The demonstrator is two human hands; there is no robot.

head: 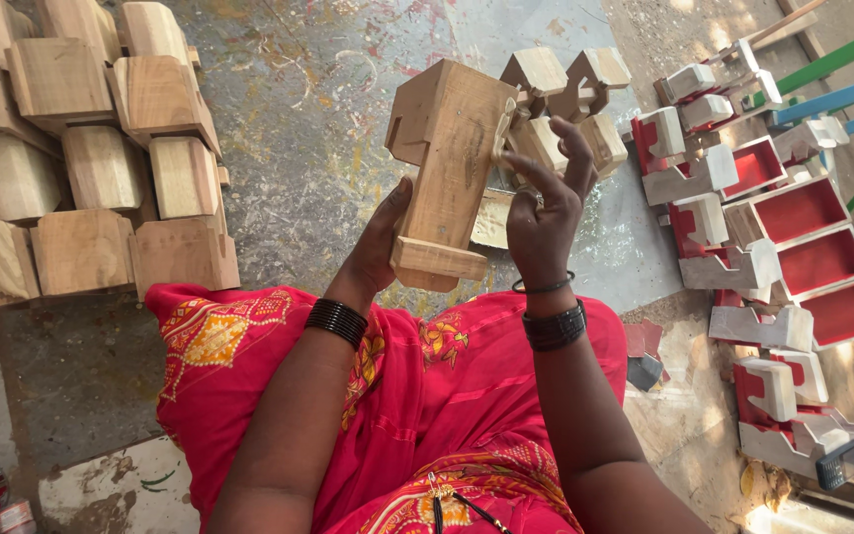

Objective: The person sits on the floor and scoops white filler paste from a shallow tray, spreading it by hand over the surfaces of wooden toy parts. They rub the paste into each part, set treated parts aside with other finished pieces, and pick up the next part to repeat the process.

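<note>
The wooden toy [444, 173] is bare, held up by the left hand [380, 247], right fingers [555, 163] pinching sandpaper [502, 133] on it; painted toys [743, 247] lie right of them.

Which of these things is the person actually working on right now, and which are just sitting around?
In hand:
- bare wooden toy body, held up by the left hand
- right hand, pressing a small pale piece against its side

Lying about:
- stack of unpainted wooden blocks on the floor
- a few more bare wooden pieces behind the hands
- red and grey painted pieces in rows
</note>
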